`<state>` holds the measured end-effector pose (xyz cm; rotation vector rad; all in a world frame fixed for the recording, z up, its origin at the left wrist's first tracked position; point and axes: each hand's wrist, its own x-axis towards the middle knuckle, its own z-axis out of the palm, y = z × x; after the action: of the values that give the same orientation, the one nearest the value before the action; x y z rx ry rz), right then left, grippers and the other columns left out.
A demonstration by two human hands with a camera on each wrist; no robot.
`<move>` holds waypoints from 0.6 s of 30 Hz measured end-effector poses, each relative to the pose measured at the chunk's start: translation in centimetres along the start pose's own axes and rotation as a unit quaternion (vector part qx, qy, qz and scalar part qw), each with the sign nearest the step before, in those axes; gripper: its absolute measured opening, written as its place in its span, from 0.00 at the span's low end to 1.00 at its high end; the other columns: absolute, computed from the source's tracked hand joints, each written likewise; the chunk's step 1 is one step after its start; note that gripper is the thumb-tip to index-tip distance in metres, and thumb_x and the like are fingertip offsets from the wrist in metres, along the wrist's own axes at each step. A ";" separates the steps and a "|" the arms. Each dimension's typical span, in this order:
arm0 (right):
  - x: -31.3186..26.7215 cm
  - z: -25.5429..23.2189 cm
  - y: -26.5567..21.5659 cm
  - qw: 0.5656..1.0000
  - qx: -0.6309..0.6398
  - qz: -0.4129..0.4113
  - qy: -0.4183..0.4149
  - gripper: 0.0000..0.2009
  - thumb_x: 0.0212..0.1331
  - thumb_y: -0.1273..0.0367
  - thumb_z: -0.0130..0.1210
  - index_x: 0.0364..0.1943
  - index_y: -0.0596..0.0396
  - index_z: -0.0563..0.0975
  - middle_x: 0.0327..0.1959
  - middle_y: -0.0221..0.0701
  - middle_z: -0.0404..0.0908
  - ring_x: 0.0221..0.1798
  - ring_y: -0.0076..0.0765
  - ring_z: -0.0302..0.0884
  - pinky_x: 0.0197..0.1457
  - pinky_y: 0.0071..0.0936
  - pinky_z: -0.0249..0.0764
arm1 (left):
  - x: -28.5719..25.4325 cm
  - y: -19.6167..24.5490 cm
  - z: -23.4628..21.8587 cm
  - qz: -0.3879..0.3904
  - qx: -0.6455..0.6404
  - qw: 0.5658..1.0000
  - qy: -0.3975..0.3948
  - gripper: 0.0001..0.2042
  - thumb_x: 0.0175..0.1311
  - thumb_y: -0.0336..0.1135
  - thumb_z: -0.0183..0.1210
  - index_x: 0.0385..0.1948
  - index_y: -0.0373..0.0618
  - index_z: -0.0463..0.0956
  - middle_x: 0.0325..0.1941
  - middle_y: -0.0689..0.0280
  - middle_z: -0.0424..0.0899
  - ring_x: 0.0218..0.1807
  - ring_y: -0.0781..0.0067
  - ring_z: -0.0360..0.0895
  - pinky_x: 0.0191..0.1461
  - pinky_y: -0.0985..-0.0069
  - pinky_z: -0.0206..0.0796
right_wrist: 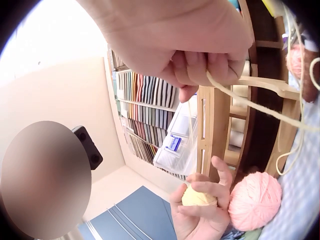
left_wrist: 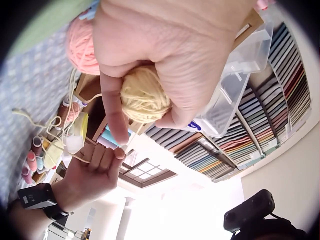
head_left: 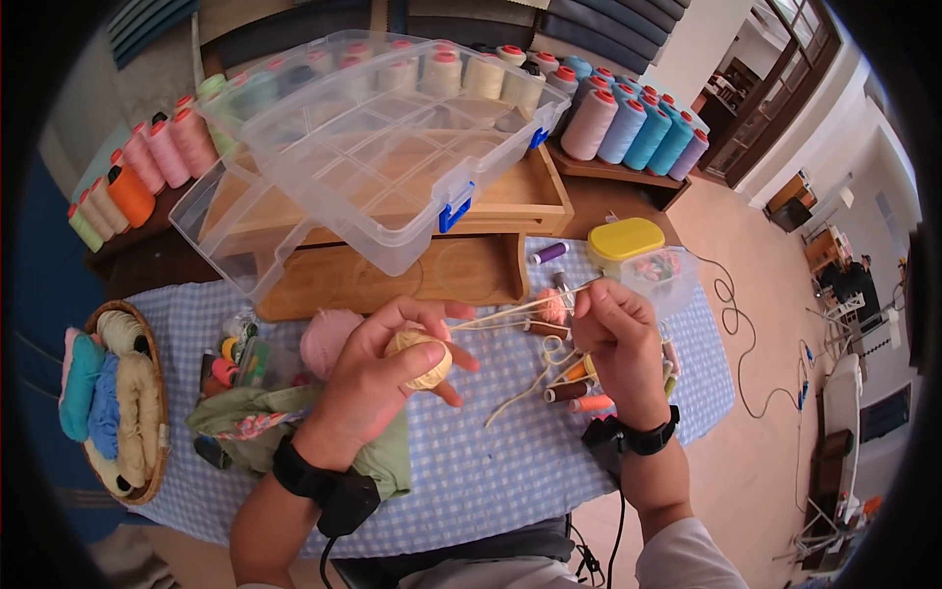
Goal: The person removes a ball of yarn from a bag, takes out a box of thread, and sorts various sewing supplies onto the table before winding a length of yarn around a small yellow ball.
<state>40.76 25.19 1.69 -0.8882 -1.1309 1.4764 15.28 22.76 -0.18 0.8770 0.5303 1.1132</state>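
Note:
The left hand (head_left: 363, 383) grips a small ball of pale yellow yarn (head_left: 420, 361) between thumb and fingers; the left wrist view shows the wound yarn ball (left_wrist: 145, 95) close up. Strands run from the ball to the right hand (head_left: 620, 339), whose curled fingers pinch the yarn at upper right of the ball. In the right wrist view, yarn (right_wrist: 255, 106) passes out of the right hand (right_wrist: 200, 55), and a loose end hangs down. A coiled tail of yarn (head_left: 520, 398) dangles above the checked cloth between the hands.
A pink yarn ball (head_left: 329, 339) lies behind the left hand. Small thread spools (head_left: 567, 392) sit beneath the right hand. A clear plastic case (head_left: 392, 206) rests on a wooden tray (head_left: 383, 285). At the left stands a basket (head_left: 155, 471) of yarn; a yellow-lidded box (head_left: 626, 239) stands back right.

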 end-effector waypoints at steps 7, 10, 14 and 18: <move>0.8 -1.4 -0.5 0.987 0.071 -0.098 0.109 0.11 0.71 0.66 0.45 0.32 0.56 0.73 0.15 0.14 0.52 0.17 0.12 0.44 0.22 0.18 0.41 | 0.1 -0.3 -1.3 -0.010 -0.046 0.999 0.001 0.08 0.69 0.36 0.53 0.42 0.44 0.71 0.37 0.59 0.79 0.32 0.68 0.80 0.22 0.76 0.70; 1.0 -2.5 -1.0 0.977 0.074 -0.139 0.143 0.11 0.71 0.65 0.45 0.33 0.55 0.73 0.15 0.14 0.51 0.17 0.12 0.43 0.21 0.18 0.41 | 0.0 -0.2 -1.1 -0.012 -0.065 0.998 -0.002 0.10 0.71 0.41 0.51 0.41 0.44 0.71 0.36 0.58 0.79 0.29 0.69 0.79 0.21 0.77 0.68; 1.0 -3.3 -1.4 0.962 0.074 -0.194 0.179 0.10 0.71 0.65 0.45 0.34 0.55 0.72 0.15 0.15 0.51 0.18 0.13 0.43 0.22 0.18 0.42 | -0.1 0.0 -1.2 -0.021 -0.082 0.996 -0.021 0.10 0.71 0.41 0.51 0.38 0.44 0.71 0.36 0.58 0.78 0.26 0.69 0.79 0.21 0.77 0.66; 1.0 -5.7 -2.6 0.934 0.091 -0.255 0.233 0.11 0.71 0.66 0.45 0.34 0.57 0.72 0.16 0.16 0.50 0.19 0.14 0.43 0.23 0.18 0.43 | -0.1 0.3 -0.6 -0.014 -0.040 0.999 -0.015 0.07 0.69 0.37 0.54 0.38 0.44 0.72 0.37 0.58 0.79 0.27 0.70 0.79 0.22 0.78 0.66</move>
<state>46.62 27.34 2.64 -0.6944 -0.7743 0.8628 14.63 22.90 -0.24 0.8128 0.4686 1.0872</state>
